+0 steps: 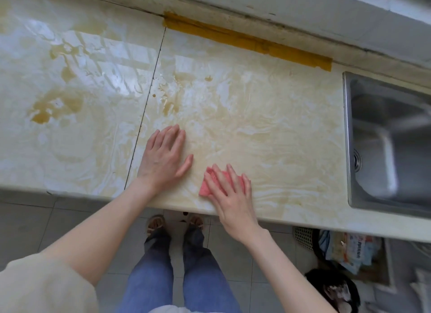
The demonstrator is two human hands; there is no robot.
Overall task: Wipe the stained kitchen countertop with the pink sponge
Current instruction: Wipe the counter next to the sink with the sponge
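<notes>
The cream marble-patterned countertop (268, 116) is wet and smeared with brownish streaks. Darker brown stains (46, 109) pool on its left slab, and smaller ones (170, 105) lie near the seam. A pink sponge (207, 184) lies flat near the front edge. My right hand (229, 191) presses on it with straight, spread fingers and covers most of it. My left hand (163, 156) rests flat on the counter just left of the sponge, fingers straight, holding nothing.
A steel sink (387, 144) is set into the counter at the right. A strip of yellow tape (245, 42) runs along the back wall joint. A dark seam (149, 98) divides the two slabs. Under the counter stand a basket and bags (345, 249).
</notes>
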